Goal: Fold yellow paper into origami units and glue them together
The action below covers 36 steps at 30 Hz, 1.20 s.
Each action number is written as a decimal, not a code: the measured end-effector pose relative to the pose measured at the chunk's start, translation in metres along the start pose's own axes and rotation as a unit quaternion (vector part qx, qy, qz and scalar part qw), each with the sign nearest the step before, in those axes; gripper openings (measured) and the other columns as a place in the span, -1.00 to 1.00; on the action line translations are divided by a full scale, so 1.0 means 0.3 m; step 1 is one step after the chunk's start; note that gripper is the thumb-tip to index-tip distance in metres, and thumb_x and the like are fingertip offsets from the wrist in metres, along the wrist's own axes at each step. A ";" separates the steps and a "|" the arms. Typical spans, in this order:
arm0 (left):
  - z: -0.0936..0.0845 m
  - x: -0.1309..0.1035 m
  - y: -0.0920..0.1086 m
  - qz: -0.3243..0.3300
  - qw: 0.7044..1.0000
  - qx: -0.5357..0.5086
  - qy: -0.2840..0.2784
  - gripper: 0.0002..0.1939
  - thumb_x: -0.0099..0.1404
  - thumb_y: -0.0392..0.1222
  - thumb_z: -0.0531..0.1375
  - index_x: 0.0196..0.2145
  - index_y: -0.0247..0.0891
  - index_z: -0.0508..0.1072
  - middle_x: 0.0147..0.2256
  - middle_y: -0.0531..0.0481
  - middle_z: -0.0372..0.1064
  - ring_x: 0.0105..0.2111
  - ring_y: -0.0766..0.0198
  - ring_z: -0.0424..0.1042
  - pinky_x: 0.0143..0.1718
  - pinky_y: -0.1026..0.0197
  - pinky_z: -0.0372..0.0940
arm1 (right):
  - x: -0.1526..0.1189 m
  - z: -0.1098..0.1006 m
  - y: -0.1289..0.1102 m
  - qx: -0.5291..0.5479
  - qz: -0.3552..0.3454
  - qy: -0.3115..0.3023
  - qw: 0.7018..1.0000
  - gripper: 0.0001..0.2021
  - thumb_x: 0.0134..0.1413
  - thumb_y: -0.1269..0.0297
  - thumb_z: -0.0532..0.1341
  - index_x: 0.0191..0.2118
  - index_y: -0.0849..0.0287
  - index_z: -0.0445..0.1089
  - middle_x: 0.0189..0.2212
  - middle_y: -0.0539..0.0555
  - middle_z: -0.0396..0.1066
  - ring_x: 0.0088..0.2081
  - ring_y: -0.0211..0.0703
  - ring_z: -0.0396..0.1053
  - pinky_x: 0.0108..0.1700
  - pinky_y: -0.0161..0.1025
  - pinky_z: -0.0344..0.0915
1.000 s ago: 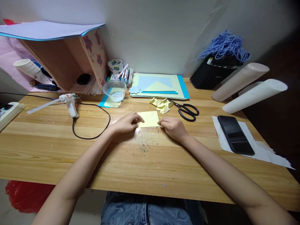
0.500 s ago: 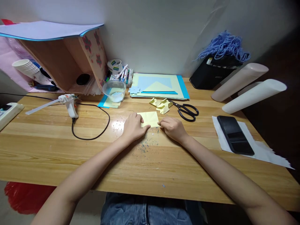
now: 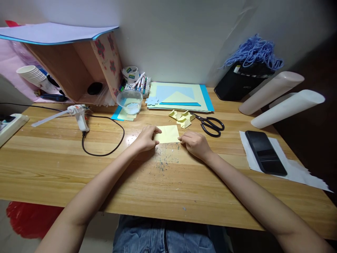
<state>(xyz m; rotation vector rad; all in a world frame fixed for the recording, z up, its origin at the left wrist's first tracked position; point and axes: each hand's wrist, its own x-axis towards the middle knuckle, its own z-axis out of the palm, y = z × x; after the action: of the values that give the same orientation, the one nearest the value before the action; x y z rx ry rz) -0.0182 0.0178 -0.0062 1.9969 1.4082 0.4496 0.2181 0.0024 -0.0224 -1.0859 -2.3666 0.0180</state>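
Observation:
A small pale yellow sheet of paper (image 3: 169, 134) with faint creases lies on the wooden table. At its left edge, my left hand (image 3: 146, 138) is closed, fingertips on the upper left and thumb on the lower left corner. My right hand (image 3: 195, 143) pinches the lower right corner with its fingers curled in. Just beyond the sheet lie folded yellow paper pieces (image 3: 183, 118). Black-handled scissors (image 3: 212, 126) rest beside those pieces, their blades partly hidden by the paper.
On the left are a hot glue gun (image 3: 80, 117) with a looped cord and an open box (image 3: 105, 66). A clear plastic bowl (image 3: 130, 102) and stacked coloured paper (image 3: 206, 96) stand at the back. A phone (image 3: 265, 153) and white tubes (image 3: 286, 108) are to the right.
My left hand has slid left toward the paper's edge, its thumb drawn back, so more of the sheet shows. My right hand stays at the lower right corner.

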 end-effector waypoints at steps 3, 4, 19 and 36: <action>-0.021 0.002 -0.009 0.005 0.999 -0.033 -0.030 -0.58 -0.04 -0.38 0.20 -0.15 -0.26 0.32 -0.16 -0.08 0.21 -0.23 0.24 0.26 -0.20 0.17 0.24 | 0.001 -0.004 0.000 -0.010 -0.020 -0.006 1.000 -0.75 -0.03 0.57 0.03 -0.55 0.20 0.36 -0.57 0.04 0.38 -0.46 -0.23 0.28 -0.43 -0.31 0.11; -0.028 0.002 -0.010 0.007 0.998 -0.042 -0.040 -0.57 -0.04 -0.40 0.19 -0.14 -0.26 0.32 -0.15 -0.09 0.21 -0.23 0.25 0.27 -0.20 0.18 0.24 | 0.002 -0.006 -0.001 -0.011 -0.019 -0.008 1.000 -0.75 -0.02 0.56 0.03 -0.55 0.20 0.35 -0.56 0.04 0.38 -0.46 -0.23 0.28 -0.43 -0.31 0.11; -0.057 -0.008 0.003 0.074 0.996 0.011 -0.058 -0.67 0.20 -0.06 0.06 -0.10 -0.21 0.32 -0.18 -0.07 0.25 -0.25 0.24 0.28 -0.21 0.17 0.22 | 0.015 -0.016 -0.027 -0.001 -0.017 -0.047 0.999 -0.80 0.14 0.27 0.07 -0.28 0.17 0.42 -0.37 0.09 0.37 -0.30 -0.19 0.27 -0.33 -0.30 0.14; 0.052 -0.021 0.053 0.246 0.946 0.148 0.148 -0.74 0.31 -0.19 -0.04 -0.34 -0.29 0.41 -0.42 -0.05 0.39 -0.42 0.32 0.32 -0.39 0.28 0.16 | 0.022 -0.023 -0.018 0.249 0.098 -0.012 0.963 -0.85 0.09 0.22 0.10 -0.33 0.17 0.34 -0.36 0.10 0.34 -0.29 -0.14 0.27 -0.25 -0.21 0.21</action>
<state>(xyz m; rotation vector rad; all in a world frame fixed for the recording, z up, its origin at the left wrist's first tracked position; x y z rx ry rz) 0.0003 0.0038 -0.0064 2.6290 1.1833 0.8247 0.2142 0.0020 -0.0122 -1.0565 -2.0928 0.6635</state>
